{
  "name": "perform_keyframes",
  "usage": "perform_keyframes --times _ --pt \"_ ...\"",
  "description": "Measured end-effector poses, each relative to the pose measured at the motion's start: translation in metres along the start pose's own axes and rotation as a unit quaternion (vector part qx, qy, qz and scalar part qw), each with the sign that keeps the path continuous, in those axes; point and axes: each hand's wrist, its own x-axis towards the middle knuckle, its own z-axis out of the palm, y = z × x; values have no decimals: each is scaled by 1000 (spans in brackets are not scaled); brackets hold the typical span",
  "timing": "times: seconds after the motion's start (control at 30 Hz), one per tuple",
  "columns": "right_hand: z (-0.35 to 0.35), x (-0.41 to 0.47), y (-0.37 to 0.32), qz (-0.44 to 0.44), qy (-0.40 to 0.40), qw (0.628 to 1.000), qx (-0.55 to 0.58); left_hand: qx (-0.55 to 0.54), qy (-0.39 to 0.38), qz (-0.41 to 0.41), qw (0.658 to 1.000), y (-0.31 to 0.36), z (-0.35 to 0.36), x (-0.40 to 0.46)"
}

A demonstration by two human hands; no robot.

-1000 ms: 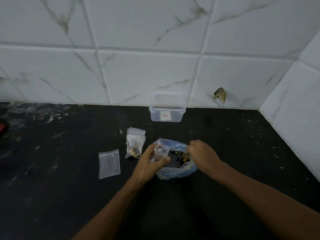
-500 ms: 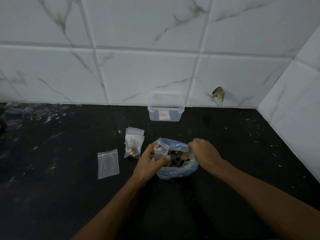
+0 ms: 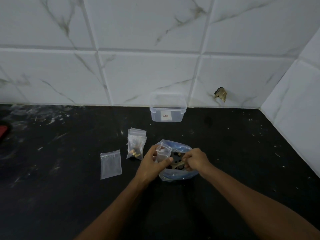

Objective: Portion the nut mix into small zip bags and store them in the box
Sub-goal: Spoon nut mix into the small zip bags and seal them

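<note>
Nut mix [image 3: 176, 155] was sitting in a crinkly bluish see-through plastic bag [image 3: 180, 175] on the black speckled counter [image 3: 242, 153], a little below centre of the view, mouth rolled open so the dark and tan bits were easy to reach. The left hand [image 3: 152, 165] held a small clear zip bag [image 3: 163, 153] upright right at the big bag's 9 o'clock edge, thumb and fingers curled round it, mouth gaping towards the nuts. My guess is that was so anything dropped would fall back into the big bag rather than on the counter. The right hand [image 3: 195, 160] was down over the opening at about 3 o'clock, fingers curled and pinching something pale in the mix; couldn't tell if it was nuts or a fold of plastic.

At 10 o'clock from the big bag, a small stack of filled clear zip bags [image 3: 136, 146] sat in a soft lumpy heap with tan nuts showing at the bottom. Further out at 9 o'clock lay a flat empty zip bag [image 3: 110, 164], thin and glossy, presumably next in line. The clear rectangular plastic box [image 3: 167, 110] stood at 12 o'clock against the white marbled tile wall [image 3: 138, 75], rigid, with a small label on its front. I couldn't make out any bags in it, so storing looked not yet started.
</note>
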Motion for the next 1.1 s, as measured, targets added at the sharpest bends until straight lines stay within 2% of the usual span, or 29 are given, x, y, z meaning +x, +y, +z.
perform_keyframes --times 0.37,0.53,0.7,0.83,0.93,1.0,1.1 --pt "-52 -10 4 45 -17 987 153 3 32 47 998 20 -11 1" --pt "-91 -24 -14 35 -12 977 212 63 57 99 991 32 -6 3" --pt "-121 -42 -43 -12 -7 971 239 99 70 106 987 37 1 11" --pt "-121 -51 -58 -62 14 980 189 128 76 107 983 33 8 20" --pt "-107 -58 -63 -122 70 988 61 125 73 100 984 32 13 24" --pt "-93 -63 -64 -188 116 975 -29 118 70 98 986 34 15 23" --pt "-73 -71 -64 -292 169 933 -128 107 74 102 986 33 16 21"
